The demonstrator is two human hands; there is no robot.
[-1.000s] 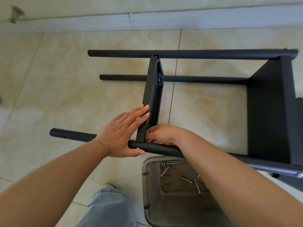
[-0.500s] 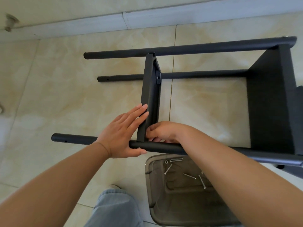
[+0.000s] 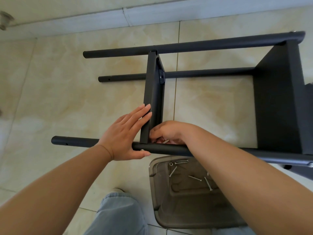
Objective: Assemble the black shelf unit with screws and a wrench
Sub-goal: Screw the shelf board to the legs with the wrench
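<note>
The black shelf unit lies on its side on the tiled floor. Its middle shelf panel [image 3: 153, 99] stands on edge between the far pole [image 3: 194, 46] and the near pole [image 3: 169, 148]. My left hand [image 3: 125, 134] presses flat against the panel's left face, with its thumb on the near pole beside a silver screw head [image 3: 142, 150]. Behind the near pole, my right hand [image 3: 169, 131] is curled at the panel's corner and pinches a small pale metal part [image 3: 165, 141] that I cannot identify. No wrench is visible.
A smoky plastic bin [image 3: 191, 197] with several loose screws [image 3: 194, 178] stands under my right forearm. The end shelf panel [image 3: 277, 102] rises at the right. A third pole [image 3: 203, 73] lies on the floor. My knee in jeans [image 3: 116, 216] is at the bottom, with a white baseboard [image 3: 101, 21] beyond.
My head has shifted a little, so the frame sits slightly differently in view. Both hands stay at the same joint. The right fingers have shifted slightly at the corner.
</note>
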